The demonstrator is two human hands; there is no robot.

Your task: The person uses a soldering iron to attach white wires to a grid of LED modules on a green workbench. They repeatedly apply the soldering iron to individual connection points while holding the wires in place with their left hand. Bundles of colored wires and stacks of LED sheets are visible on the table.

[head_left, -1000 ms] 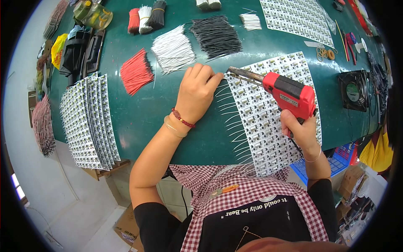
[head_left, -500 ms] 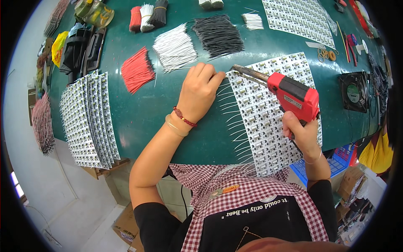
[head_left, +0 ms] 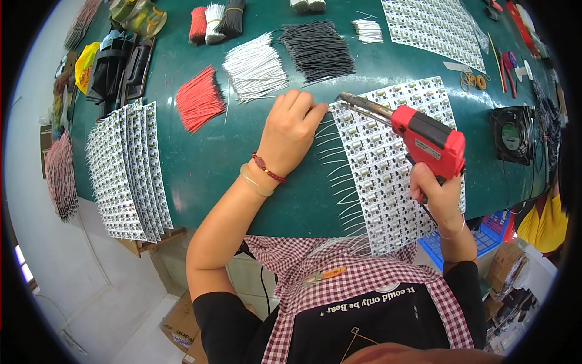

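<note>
My right hand [head_left: 438, 193] grips a red and black soldering gun [head_left: 431, 141] by its handle, with a finger by the trigger. Its metal tip points left, over the far left corner of a white circuit board panel [head_left: 397, 161] lined with rows of small parts. Beside that corner my left hand [head_left: 293, 128] is closed, thumb and forefinger pinched close to the tip. Whatever lies between those fingertips is too small to make out. Several thin white wires [head_left: 332, 159] stick out from the panel's left edge, below my left hand.
Piles of red wires [head_left: 200, 100], white wires [head_left: 254, 68] and black wires [head_left: 317, 51] lie beyond my left hand. Stacked wired panels [head_left: 124, 173] stand at left. Another panel [head_left: 433, 30] lies at far right, a black fan [head_left: 512, 134] at right, a blue basket [head_left: 485, 238] below the table edge.
The soldering gun and my right hand have shifted very slightly to the right. My left hand keeps its pinch at the panel's corner. The whole view has moved a little.
</note>
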